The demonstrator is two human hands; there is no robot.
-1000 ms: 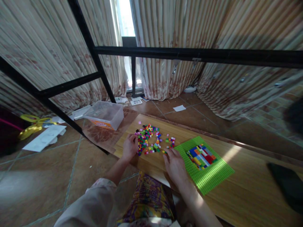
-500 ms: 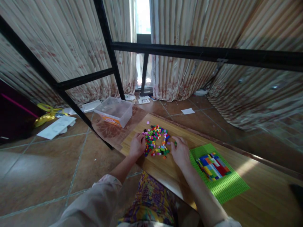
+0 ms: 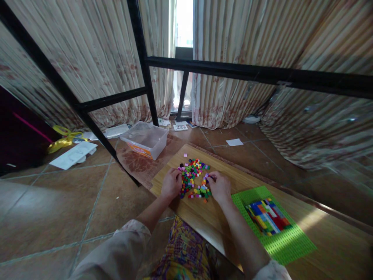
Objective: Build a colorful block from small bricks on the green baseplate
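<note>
A loose pile of small coloured building bricks (image 3: 189, 179) lies on the wooden table between my two hands. My left hand (image 3: 171, 184) rests at the pile's left edge, its fingers curled together against the bricks. At the right edge my right hand (image 3: 220, 187) has thumb and fingers drawn together beside a few blue and purple bricks; what is between the fingertips is too small to make out. Right of that hand lies a green baseplate (image 3: 294, 243), partly behind my forearm. A patchwork of joined bricks (image 3: 268, 216) covers its middle.
The wooden table (image 3: 201, 223) runs off to the lower right. A clear plastic box (image 3: 145, 140) with an orange label stands on the floor beyond its left end. Black metal bars (image 3: 221, 67) cross in front of the curtains. Papers (image 3: 73, 155) lie on the tiled floor.
My right hand has moved left, into the bricks at the pile's right side. My left hand stays at the left edge. The whole view has shifted slightly.
</note>
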